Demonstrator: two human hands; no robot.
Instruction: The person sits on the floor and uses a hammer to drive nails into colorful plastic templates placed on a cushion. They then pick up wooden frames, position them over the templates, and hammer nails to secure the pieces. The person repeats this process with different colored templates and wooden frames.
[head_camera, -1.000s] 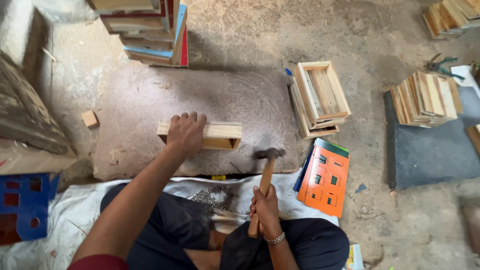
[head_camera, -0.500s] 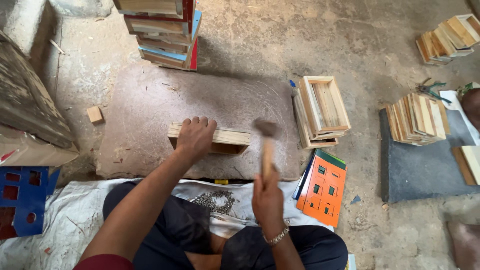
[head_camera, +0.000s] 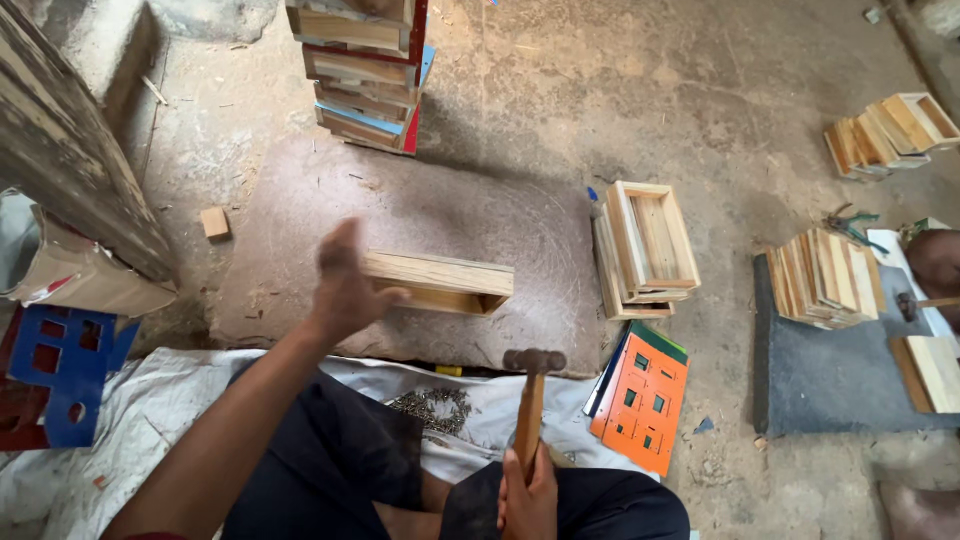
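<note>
**Hammer raised, frame steadied on the slab**

We had our left hand (head_camera: 345, 285) up at the near end of the wooden frame (head_camera: 440, 283), fingers spread wide and blurred; the thumb side touched the frame's left end, but we could not tell whether it truly gripped it. The frame lay on its side near the middle of the flat stone slab (head_camera: 300, 200), its open face toward us.

Our right hand (head_camera: 528, 495) was wrapped tight round the wooden handle of the hammer (head_camera: 532, 390), down at six o'clock from the frame. The hammer stood upright, its dark head just short of the slab's near edge and apart from the frame.

At seven o'clock from the hammer head, a heap of small nails (head_camera: 432, 408) lay on the white sheet (head_camera: 130, 420) over our lap. At three o'clock from the frame, finished wooden boxes (head_camera: 648, 245) leaned in a short stack, and an orange panel with window cut-outs (head_camera: 642, 400) lay at four o'clock. At twelve o'clock a tall pile of painted boxes (head_camera: 365, 75) rose. A blue cut-out panel (head_camera: 65, 375) sat far off at nine o'clock, and more box stacks (head_camera: 820, 280) stood on a grey mat (head_camera: 830, 380) at three o'clock.
</note>
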